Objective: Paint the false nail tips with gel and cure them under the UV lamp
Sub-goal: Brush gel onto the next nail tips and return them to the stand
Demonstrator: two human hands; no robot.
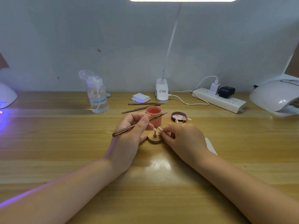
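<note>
L hand (129, 128) grips 1 brush (139, 124); R hand (182, 136) pinches 1 nail tip (160, 128).

Setting: small nail-art workstation at a wooden desk (48, 143) pushed against a plain pale wall (80, 38). Evidence: white UV lamp (275, 97) at right edge; second lamp (6, 96) at left edge, casting violet light across the desk. Pump bottle (97, 96) of clear liquid, stack of white pads (140, 97), spare brushes (142, 106), open pink gel pot (153, 116) with its lid (178, 116) beside it. Clip-on desk light (161, 91) and power strip (218, 100) along the wall.
</note>
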